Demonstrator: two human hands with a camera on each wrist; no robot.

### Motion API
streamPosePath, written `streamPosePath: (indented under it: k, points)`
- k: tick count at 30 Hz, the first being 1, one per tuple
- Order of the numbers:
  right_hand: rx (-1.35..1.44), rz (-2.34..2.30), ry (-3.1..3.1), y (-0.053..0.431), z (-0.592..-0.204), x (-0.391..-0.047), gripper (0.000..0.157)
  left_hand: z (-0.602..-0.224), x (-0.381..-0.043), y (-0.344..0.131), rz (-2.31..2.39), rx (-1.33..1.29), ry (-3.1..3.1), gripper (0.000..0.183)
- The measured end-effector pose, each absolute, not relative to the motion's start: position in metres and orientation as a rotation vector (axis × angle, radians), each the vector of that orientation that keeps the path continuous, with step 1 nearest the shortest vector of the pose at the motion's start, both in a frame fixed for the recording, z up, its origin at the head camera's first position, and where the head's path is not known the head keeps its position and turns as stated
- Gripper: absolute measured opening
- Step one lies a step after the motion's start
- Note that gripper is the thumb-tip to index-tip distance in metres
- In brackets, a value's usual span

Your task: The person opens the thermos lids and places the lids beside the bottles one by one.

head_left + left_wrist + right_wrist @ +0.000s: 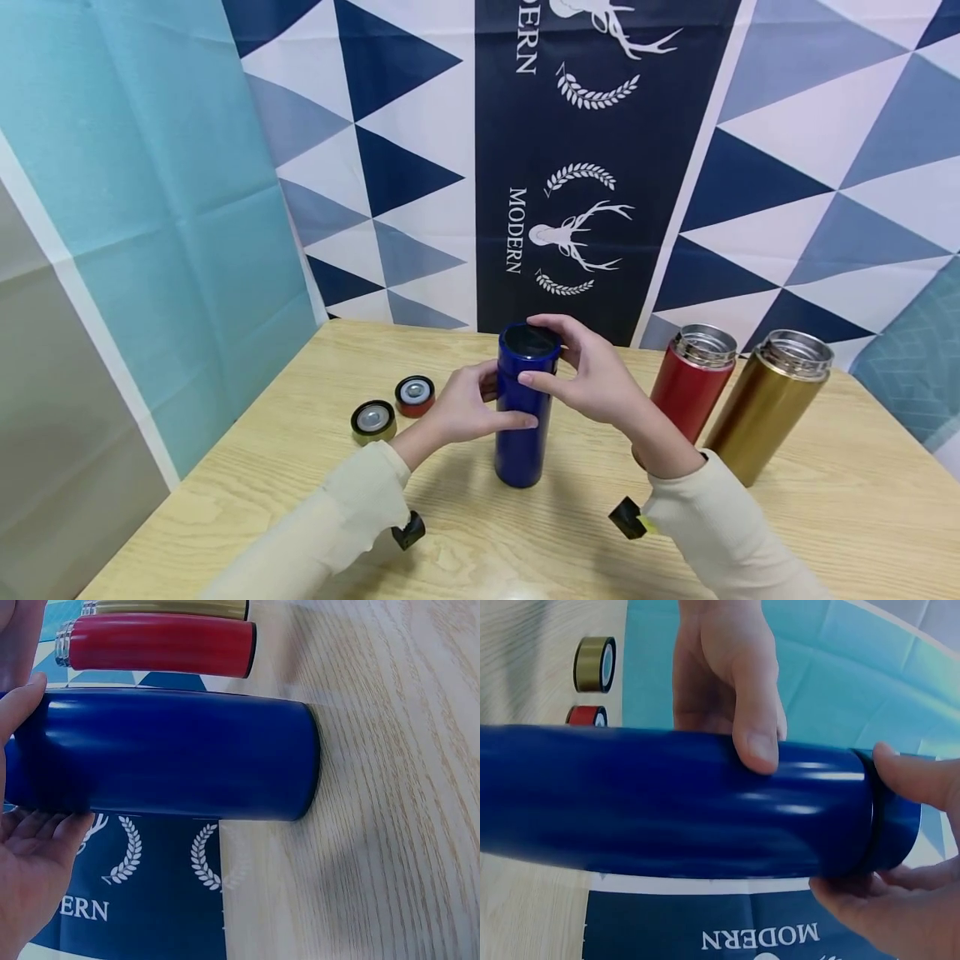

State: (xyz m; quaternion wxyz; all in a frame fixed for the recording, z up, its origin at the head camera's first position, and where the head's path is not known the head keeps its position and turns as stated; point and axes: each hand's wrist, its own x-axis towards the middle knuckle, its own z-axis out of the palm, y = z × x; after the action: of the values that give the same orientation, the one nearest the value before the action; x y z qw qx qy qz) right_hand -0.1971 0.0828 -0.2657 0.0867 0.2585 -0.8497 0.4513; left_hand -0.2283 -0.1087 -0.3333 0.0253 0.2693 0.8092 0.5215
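Observation:
A blue thermos bottle [519, 457] stands upright in front of me with its dark-topped lid [529, 343] on. My left hand [467, 407] grips the upper body from the left, thumb across the front and fingers behind. Around the lid, my right hand [594, 377] has its thumb on the near side and its fingers on the far side. The right wrist view shows a narrow dark seam between the lid [900, 825] and the body [667, 802]. In the left wrist view the base of the bottle [277, 757] is close over the table.
To the right stand a lidless red bottle [688, 392] and a lidless gold bottle [768, 408]. On the left, a red lid [415, 407] and a gold lid [375, 432] lie upside down on the wooden table [465, 542]. Patterned cloth [420, 183] hangs behind.

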Motion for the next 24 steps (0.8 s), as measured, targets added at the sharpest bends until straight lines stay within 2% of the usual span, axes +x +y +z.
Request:
streamPosePath:
  k: [24]
  points:
    - [1.257, 1.571, -2.544, 0.109, -0.26, -0.231, 0.065, -0.332, -0.227, -0.109, 1.613, 0.813, 2.491, 0.059]
